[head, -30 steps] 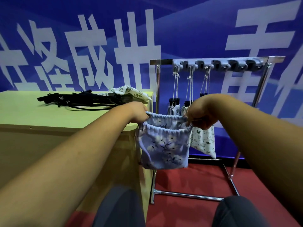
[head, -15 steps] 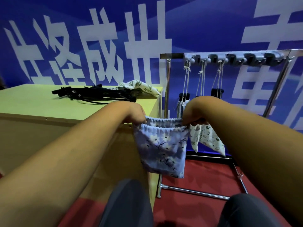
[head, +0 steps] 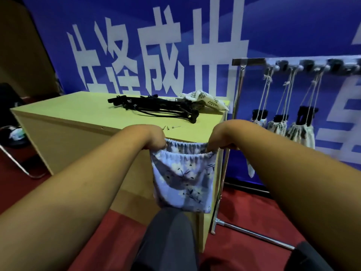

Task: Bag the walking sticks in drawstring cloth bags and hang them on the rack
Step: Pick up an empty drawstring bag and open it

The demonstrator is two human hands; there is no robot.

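A pale blue floral drawstring bag (head: 183, 182) hangs in front of me with its mouth stretched wide. My left hand (head: 154, 138) grips the left end of the gathered rim and my right hand (head: 221, 137) grips the right end. Folded black walking sticks (head: 156, 107) lie in a pile on the wooden table (head: 82, 112). A leaf-print cloth bag (head: 205, 98) lies behind them near the table's far right corner. On the metal rack (head: 246, 61) to the right, three bagged sticks (head: 300, 130) hang by their cords from hooks.
A few small metal bits (head: 172, 127) lie on the table near its front edge. The rack's foot bar (head: 254, 234) crosses the red carpet at the right. My knee (head: 168, 239) is below the bag. A chair leg (head: 15, 163) stands at the left.
My view has swung left, so the rack now sits further right and more of the table shows. Both hands keep holding the bag's mouth stretched.
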